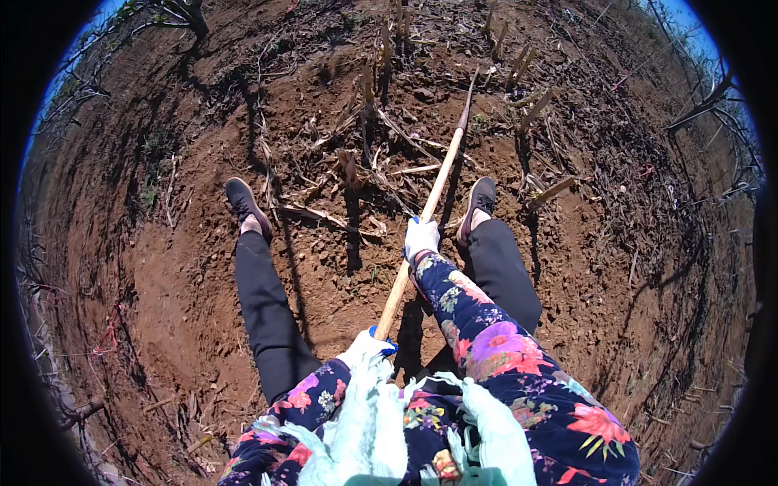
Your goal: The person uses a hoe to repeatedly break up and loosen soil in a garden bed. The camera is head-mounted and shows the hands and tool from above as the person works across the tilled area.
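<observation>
A long-handled field tool (445,167) slants away from my body, with a pale wooden shaft and a narrow dark metal head (469,103). The exact kind of head cannot be told from this angle; its tip is by the soil among dry stalks. My right hand (421,238), in a white glove with blue trim, is wrapped around the middle of the shaft. Nearer my body, my left hand (366,347) in a matching glove grips the shaft's rear end. Pale green scarf fringe (371,419) hangs over part of the left wrist.
Cut stalk stubs (349,170) stand between my feet, and more stubs (536,112) rise ahead to the right. Dry leaves and stalk pieces (322,215) litter the brown soil (182,285). My shoes (248,203) are planted wide apart. Bare branches (194,21) stand at the upper left.
</observation>
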The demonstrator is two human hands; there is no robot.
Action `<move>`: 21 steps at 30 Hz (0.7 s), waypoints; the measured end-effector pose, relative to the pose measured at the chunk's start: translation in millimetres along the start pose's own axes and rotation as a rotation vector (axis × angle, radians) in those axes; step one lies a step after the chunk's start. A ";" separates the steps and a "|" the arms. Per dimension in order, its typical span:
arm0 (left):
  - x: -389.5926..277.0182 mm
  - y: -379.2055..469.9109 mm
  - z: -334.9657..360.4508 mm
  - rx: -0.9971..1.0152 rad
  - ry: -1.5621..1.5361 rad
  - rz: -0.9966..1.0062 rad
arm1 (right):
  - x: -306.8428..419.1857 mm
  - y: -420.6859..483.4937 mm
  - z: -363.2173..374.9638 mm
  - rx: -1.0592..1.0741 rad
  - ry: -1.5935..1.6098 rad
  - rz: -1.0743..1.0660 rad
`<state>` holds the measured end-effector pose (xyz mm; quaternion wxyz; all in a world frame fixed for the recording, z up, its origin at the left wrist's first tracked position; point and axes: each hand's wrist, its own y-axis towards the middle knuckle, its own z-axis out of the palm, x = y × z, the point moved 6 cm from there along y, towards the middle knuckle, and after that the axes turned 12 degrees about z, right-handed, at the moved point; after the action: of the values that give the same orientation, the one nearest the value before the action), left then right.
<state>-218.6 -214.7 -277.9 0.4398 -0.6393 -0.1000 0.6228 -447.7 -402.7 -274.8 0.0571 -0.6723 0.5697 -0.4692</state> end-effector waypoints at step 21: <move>26.9 -79.2 -21.8 -0.049 0.129 0.034 | -56.1 -46.4 33.2 0.549 0.601 0.355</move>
<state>-160.6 -159.1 -246.1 0.4187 -0.6903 -0.0759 0.5852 -386.5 -355.9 -296.5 0.1453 -0.3579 0.5218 -0.7606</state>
